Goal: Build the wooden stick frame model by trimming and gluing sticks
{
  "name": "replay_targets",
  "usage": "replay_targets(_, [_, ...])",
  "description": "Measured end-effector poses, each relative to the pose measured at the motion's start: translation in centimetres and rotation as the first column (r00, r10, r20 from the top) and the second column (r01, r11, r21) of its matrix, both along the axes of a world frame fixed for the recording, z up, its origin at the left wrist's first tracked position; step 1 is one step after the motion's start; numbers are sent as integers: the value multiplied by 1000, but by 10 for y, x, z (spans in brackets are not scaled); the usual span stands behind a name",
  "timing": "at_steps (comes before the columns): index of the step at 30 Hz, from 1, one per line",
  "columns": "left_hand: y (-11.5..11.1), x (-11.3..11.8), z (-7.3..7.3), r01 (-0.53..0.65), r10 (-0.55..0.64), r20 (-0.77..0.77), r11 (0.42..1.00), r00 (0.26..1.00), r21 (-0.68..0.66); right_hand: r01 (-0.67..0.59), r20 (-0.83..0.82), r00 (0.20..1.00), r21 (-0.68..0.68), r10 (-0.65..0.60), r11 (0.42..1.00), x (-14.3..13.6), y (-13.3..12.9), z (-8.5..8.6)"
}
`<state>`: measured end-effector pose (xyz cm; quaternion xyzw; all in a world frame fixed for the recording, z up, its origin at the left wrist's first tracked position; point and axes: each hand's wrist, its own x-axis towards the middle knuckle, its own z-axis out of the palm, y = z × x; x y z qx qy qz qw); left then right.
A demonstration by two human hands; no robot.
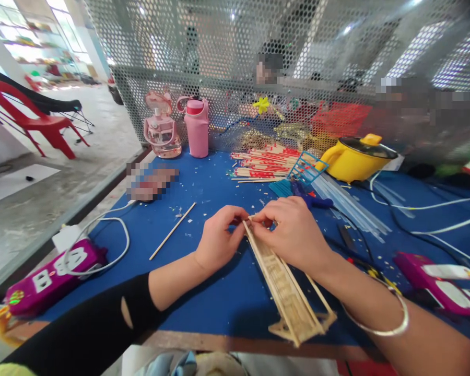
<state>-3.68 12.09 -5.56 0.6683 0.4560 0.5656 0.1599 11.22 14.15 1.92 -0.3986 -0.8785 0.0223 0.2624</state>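
A long narrow frame of thin wooden sticks (288,287) slants over the blue table, its wider end towards the front edge. My left hand (222,237) pinches its far tip from the left, thumb and fingertips together. From the right, my right hand (290,230) closes its fingers on the same tip, with the palm above the sticks; the fingertips of both hands almost touch. Part of the frame is hidden beneath my right hand. A single loose stick (173,231) lies to the left of my left hand.
Behind the hands are bundled sticks (264,161), a blue glue gun (311,200), clear glue sticks (348,203) and a yellow pot (356,159). Pink bottles (197,128) stand back left by a perforated metal screen (219,47). Purple power strips (57,277) with cables lie on both sides.
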Motion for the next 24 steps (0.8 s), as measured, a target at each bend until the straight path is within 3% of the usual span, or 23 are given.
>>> replay_targets(9, [5, -7, 0, 11, 25, -152, 974, 988, 228, 8, -34, 999, -41, -9, 999, -1, 2, -1])
replay_targets(15, [7, -11, -3, 28, 36, -201, 952, 979, 304, -11, -126, 992, -187, -13, 982, 2, 1, 0])
replay_targets(20, [6, -13, -3, 47, 22, -223, 952, 974, 302, 70, -367, 912, -298, -182, 952, 24, 2, 12])
replay_targets(24, [6, -13, -3, 34, 42, -239, 951, 970, 306, 134, -402, 879, -303, -254, 944, 49, 5, 9])
